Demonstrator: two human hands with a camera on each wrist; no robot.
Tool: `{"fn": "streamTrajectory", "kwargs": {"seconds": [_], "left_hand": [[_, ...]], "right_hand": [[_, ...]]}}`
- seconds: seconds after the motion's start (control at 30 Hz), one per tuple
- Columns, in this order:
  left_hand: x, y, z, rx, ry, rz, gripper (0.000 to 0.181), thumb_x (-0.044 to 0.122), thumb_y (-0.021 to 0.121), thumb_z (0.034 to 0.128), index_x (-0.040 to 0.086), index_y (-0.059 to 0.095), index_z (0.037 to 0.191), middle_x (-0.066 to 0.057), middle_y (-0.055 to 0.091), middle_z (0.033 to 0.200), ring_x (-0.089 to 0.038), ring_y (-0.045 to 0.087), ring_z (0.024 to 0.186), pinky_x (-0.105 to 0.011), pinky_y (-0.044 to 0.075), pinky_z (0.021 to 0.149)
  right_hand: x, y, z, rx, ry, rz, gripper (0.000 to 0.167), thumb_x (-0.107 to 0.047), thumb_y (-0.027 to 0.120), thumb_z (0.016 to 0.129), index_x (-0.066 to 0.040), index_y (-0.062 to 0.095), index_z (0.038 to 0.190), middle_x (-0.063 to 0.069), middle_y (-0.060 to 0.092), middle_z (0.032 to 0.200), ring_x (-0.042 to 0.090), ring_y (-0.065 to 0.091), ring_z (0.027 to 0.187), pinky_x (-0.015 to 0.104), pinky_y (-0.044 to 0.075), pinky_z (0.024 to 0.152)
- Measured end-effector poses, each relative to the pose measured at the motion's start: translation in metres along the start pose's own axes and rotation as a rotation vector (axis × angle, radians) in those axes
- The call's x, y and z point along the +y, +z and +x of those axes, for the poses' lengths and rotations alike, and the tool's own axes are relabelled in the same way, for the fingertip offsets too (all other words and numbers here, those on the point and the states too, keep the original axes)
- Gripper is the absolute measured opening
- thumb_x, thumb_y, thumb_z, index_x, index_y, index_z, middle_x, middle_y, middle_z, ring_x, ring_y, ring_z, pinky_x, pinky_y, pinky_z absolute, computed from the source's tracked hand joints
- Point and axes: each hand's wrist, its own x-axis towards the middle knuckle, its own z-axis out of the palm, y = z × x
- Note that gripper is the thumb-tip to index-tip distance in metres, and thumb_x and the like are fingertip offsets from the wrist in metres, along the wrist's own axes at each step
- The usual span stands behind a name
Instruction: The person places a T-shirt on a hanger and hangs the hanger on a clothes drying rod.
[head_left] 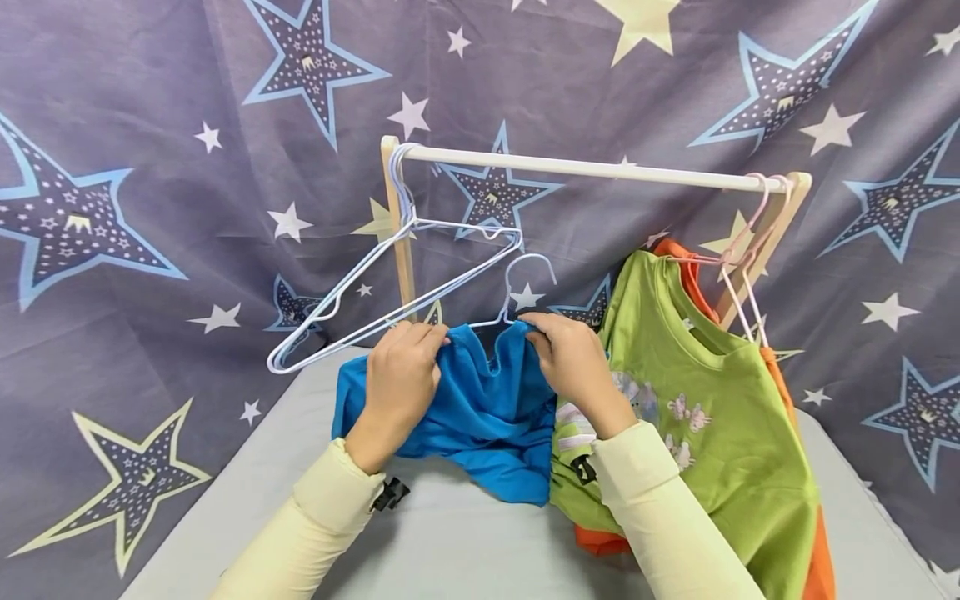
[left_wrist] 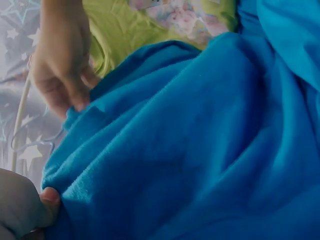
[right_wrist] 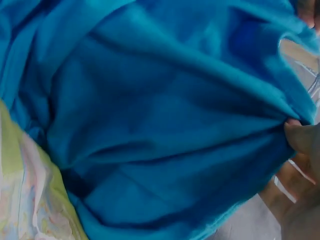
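A blue shirt (head_left: 487, 417) hangs bunched between both hands in the head view. My left hand (head_left: 401, 379) pinches its upper edge on the left, thumb over the cloth (left_wrist: 150, 150) in the left wrist view. On the other side my right hand (head_left: 573, 362) pinches the upper edge, with the thumb pressed on gathered cloth (right_wrist: 175, 115) in the right wrist view. Between the hands a pale lilac hanger (head_left: 507, 287) shows its hook and part of its shoulders above the neckline; the cloth hides its lower part.
Behind the hands stands a rack with a white rail (head_left: 600, 167). Several empty hangers (head_left: 337, 292) hang at its left end. A green shirt (head_left: 720, 417) and orange clothing (head_left: 821, 550) hang at the right. Below lies a pale grey surface (head_left: 450, 542).
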Motion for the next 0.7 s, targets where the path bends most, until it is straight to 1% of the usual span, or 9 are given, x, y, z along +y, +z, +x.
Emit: {"fn": "streamTrajectory", "kwargs": {"seconds": [0.1,0.2,0.3,0.37,0.53,0.63,0.7], "left_hand": [[-0.006,-0.005,-0.002,0.014,-0.015,-0.020,0.022,-0.011,0.068,0.0815,-0.001,0.077,0.098,-0.012,0.074,0.090,-0.031,0.065,0.077,-0.046,0.055,0.073],[-0.010,-0.008,-0.005,0.019,-0.040,-0.027,0.028,-0.014,0.066,0.0782,0.001,0.078,0.099,-0.010,0.075,0.090,-0.031,0.067,0.080,-0.046,0.056,0.072],[-0.015,-0.011,-0.007,0.020,-0.066,-0.032,0.025,-0.011,0.069,0.0802,0.002,0.078,0.100,-0.009,0.075,0.091,-0.032,0.067,0.081,-0.047,0.057,0.070],[-0.017,-0.013,-0.009,0.016,-0.080,-0.033,0.022,-0.009,0.071,0.0828,0.002,0.078,0.100,-0.010,0.075,0.092,-0.032,0.067,0.081,-0.048,0.057,0.068],[-0.022,-0.017,-0.012,-0.011,-0.116,-0.029,0.014,-0.002,0.072,0.0882,0.002,0.078,0.101,-0.011,0.076,0.095,-0.032,0.069,0.084,-0.049,0.057,0.069],[-0.025,-0.018,-0.014,-0.017,-0.132,-0.018,0.012,0.000,0.073,0.0894,0.002,0.078,0.099,-0.010,0.076,0.094,-0.031,0.069,0.084,-0.049,0.057,0.068],[-0.026,-0.019,-0.015,-0.014,-0.141,-0.018,0.011,-0.001,0.073,0.0891,0.003,0.078,0.098,-0.010,0.076,0.094,-0.032,0.069,0.082,-0.050,0.057,0.066]], "right_hand": [[0.005,-0.002,0.000,-0.084,-0.003,-0.010,0.026,-0.006,0.064,0.100,-0.006,0.071,0.125,0.013,0.073,0.117,0.030,0.071,0.094,0.045,0.057,0.082],[0.012,-0.004,-0.001,-0.148,-0.003,-0.009,0.026,-0.005,0.062,0.101,-0.005,0.070,0.126,0.013,0.072,0.122,0.032,0.070,0.107,0.047,0.055,0.093],[0.020,-0.007,-0.003,-0.175,0.002,-0.001,0.025,-0.005,0.061,0.102,-0.005,0.070,0.125,0.012,0.072,0.121,0.031,0.069,0.108,0.047,0.054,0.095],[0.024,-0.009,-0.004,-0.183,0.011,0.000,0.024,-0.006,0.062,0.102,-0.006,0.070,0.124,0.011,0.072,0.120,0.031,0.069,0.108,0.046,0.054,0.095],[0.028,-0.013,-0.008,-0.182,0.041,-0.001,0.028,-0.008,0.062,0.100,-0.004,0.067,0.128,0.015,0.069,0.124,0.034,0.065,0.116,0.050,0.050,0.101],[0.031,-0.015,-0.013,-0.145,0.059,0.024,0.033,-0.003,0.058,0.097,-0.001,0.064,0.129,0.018,0.067,0.125,0.036,0.061,0.118,0.052,0.048,0.102],[0.033,-0.016,-0.016,-0.104,0.053,0.034,0.032,0.000,0.057,0.095,0.000,0.065,0.126,0.018,0.067,0.121,0.035,0.061,0.113,0.051,0.049,0.098]]}}
